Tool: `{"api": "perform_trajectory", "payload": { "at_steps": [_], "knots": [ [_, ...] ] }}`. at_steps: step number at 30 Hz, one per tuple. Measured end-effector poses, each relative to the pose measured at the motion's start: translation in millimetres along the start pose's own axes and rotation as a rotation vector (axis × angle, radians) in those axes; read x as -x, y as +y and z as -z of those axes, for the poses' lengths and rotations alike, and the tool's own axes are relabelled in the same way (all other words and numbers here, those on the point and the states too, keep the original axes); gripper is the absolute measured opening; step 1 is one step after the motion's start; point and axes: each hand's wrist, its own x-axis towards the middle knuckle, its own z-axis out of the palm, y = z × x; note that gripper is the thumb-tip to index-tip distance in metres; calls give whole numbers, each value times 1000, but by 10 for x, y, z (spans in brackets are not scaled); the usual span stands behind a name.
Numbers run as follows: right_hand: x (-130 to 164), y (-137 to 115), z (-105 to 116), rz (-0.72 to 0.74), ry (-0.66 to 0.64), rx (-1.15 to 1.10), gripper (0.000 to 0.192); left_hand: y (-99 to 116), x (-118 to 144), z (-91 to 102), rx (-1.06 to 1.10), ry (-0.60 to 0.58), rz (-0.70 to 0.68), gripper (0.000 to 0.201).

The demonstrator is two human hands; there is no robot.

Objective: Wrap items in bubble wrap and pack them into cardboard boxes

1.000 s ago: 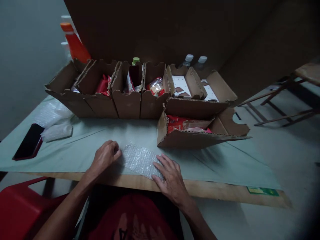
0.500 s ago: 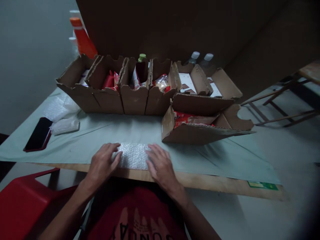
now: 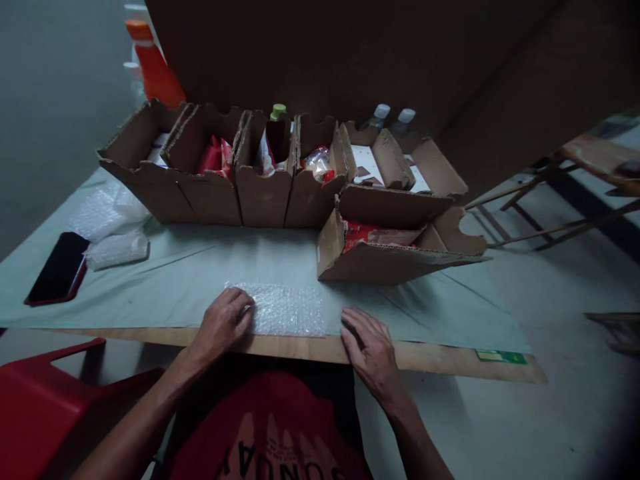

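A sheet of bubble wrap [image 3: 287, 310] lies flat on the pale green table cover [image 3: 200, 273], near the table's front edge. My left hand [image 3: 223, 322] rests with curled fingers on the sheet's left end. My right hand [image 3: 373, 350] lies flat on the cover just right of the sheet, fingers spread, holding nothing. Behind the sheet to the right stands an open cardboard box [image 3: 395, 250] with red packets inside.
A row of several cardboard bins [image 3: 225, 180] with red and clear packets lines the back. More bubble wrap [image 3: 107, 223] and a dark phone [image 3: 59, 268] lie at the left. An orange bottle [image 3: 153, 63] stands behind. A red chair [image 3: 45, 400] is at lower left.
My right hand slid rightward off the bubble wrap onto the table cover. The sheet now lies spread out flat. My left hand stays on its left end.
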Motion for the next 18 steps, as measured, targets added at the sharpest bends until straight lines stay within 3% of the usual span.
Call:
{"api": "perform_trajectory", "payload": {
  "at_steps": [2, 5, 9, 13, 18],
  "knots": [
    [-102, -75, 12, 20, -21, -32, 28, -2, 52, 97, -13, 63, 38, 18],
    [-347, -248, -131, 54, -125, 5, 35, -24, 165, 251, -222, 117, 211, 26],
    [-611, -352, -406, 28, -202, 143, 37, -3, 263, 328, -412, -33, 425, 33],
    [-675, -332, -489, 23, -187, 105, 19, 72, 243, 243, -285, -94, 436, 20],
    [-547, -417, -268, -134, -195, -185, 12, 79, 148, 259, -66, -27, 498, 11]
  ]
}}
